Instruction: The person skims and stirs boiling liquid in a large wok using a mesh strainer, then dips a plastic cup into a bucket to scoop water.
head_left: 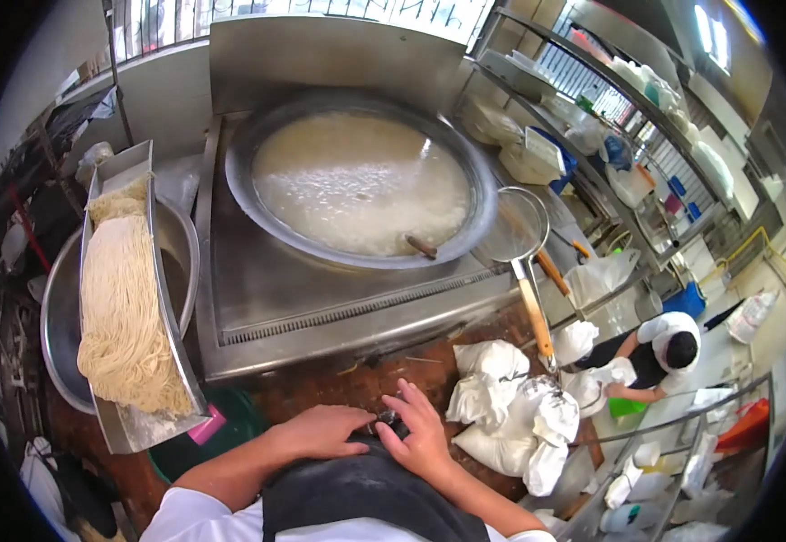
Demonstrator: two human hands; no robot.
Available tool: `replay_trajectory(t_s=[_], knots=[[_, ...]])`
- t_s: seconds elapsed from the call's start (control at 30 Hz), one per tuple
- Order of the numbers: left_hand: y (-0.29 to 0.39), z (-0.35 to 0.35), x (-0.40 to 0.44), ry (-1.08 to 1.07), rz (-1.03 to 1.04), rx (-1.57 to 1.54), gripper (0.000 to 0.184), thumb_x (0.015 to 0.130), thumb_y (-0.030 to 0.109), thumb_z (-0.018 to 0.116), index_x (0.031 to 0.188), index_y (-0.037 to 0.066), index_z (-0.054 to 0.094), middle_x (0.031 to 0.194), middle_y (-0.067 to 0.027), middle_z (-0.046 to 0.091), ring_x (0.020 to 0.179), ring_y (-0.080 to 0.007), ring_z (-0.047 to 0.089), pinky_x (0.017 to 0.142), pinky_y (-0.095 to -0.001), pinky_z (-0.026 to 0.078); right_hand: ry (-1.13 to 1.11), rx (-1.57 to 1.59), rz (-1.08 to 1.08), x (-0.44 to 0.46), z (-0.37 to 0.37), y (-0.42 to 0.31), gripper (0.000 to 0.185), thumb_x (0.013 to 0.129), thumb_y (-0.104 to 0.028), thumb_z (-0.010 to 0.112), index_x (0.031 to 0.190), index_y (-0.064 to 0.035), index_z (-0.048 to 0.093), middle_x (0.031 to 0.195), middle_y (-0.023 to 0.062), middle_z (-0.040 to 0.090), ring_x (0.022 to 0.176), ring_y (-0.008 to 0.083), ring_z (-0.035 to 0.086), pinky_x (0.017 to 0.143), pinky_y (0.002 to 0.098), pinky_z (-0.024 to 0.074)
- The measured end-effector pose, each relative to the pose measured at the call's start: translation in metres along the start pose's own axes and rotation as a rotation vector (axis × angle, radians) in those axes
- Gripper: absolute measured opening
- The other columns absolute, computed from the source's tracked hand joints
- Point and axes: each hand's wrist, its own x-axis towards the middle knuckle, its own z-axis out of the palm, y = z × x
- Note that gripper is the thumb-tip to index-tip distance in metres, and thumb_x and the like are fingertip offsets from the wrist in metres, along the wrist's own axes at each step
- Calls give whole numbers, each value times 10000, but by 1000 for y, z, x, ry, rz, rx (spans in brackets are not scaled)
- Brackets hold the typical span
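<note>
My left hand (328,428) lies nearly flat at the front of my dark apron (366,495), palm down, fingers stretched toward the right. Beside it, my right hand (420,435) has its fingers extended and its thumb apart. Between the two hands is a small dark, shiny patch (380,419) that I cannot make out. Neither hand visibly grips anything. Ahead of them, a wide wok-like pot (247,185) of cloudy, bubbling liquid is set in a steel stove (321,303). A short wooden stick (422,246) pokes out of the liquid near the rim.
Left, a tilted metal trough (165,298) of pale noodles (122,312) lies across a big metal basin (56,348). Right of the pot rests a wire strainer (515,230) with a wooden handle. White tied bags (510,411) stand on the brown floor. Farther right, a person (669,348) bends forward.
</note>
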Motion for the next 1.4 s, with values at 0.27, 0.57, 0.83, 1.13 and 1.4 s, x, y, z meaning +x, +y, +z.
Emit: replay_trajectory(t_s=[0.27,0.57,0.83,1.13,1.4], knots=[[0,3,-3,17,-1,7,659,925,457,653,1395,8,546,1437,-195,562,1323,-344,541,1097,-441,448,-30,-1,-34,4,-1,-2,482,840,-237,749,1277,-59,649,1467,266,498,1354,448,483,1126,496,403],[0,5,1,-19,-5,10,663,929,454,647,1410,14,529,1441,-182,559,1330,-343,532,1101,-450,443,6,3,-41,1,-2,-2,471,837,-226,752,1265,-56,655,1445,267,520,1332,453,503,1118,503,411],[-4,13,7,391,-43,63,844,875,444,707,1512,-10,388,1583,-300,319,1478,-439,316,1215,-474,292,18,-10,30,-4,-5,-3,605,830,-220,765,1365,-24,560,1494,301,442,1381,468,440,1142,507,374],[-17,7,-2,551,-108,52,929,870,447,739,1549,-17,307,1622,-304,225,1504,-458,246,1231,-478,242,78,10,16,0,-1,-5,897,824,-207,775,1520,69,281,1596,368,205,1445,508,333,1166,516,332],[-23,21,-8,519,-107,-28,923,880,441,725,1555,-17,293,1625,-296,227,1503,-437,264,1223,-467,265,4,3,6,5,0,-13,922,825,-187,773,1542,55,246,1595,382,187,1439,519,341,1154,513,353]])
